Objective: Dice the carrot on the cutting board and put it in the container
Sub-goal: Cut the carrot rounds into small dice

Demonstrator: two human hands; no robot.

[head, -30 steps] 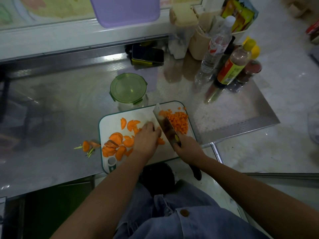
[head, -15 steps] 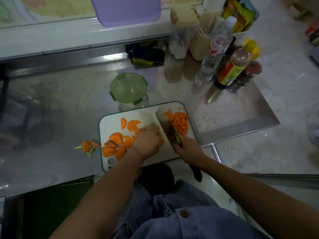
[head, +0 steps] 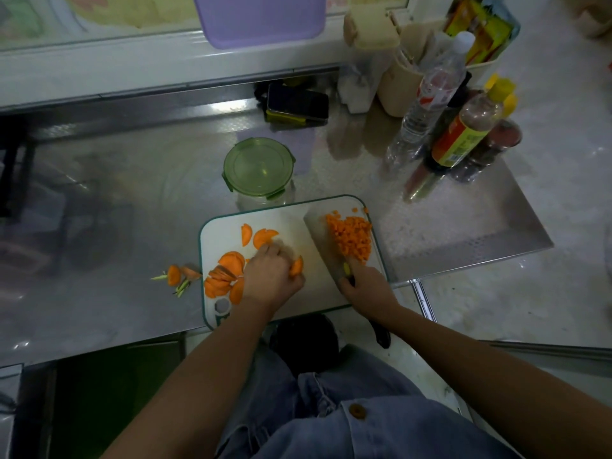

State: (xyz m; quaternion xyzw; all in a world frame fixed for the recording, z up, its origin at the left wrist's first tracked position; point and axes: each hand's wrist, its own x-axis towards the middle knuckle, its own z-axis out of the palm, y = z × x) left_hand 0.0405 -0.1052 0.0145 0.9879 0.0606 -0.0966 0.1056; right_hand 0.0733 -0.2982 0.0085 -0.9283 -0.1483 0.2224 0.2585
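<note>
mid-dicing: my left grip [head: 271, 276] pinches carrot slices [head: 296, 267] on the cutting board [head: 298, 303], my right grip [head: 367, 288] holds the knife [head: 326, 246] by the diced pile [head: 352, 236]. next i'd chop these, then unlid the far container [head: 260, 170].

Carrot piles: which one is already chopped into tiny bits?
The pile on the board's right side, beside the knife. By the left hand lie only big flat slices.

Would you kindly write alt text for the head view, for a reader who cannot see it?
On a white cutting board, the left hand grips carrot slices while the right hand holds a cleaver beside a pile of diced carrot. A green-lidded container stands behind the board.
</note>
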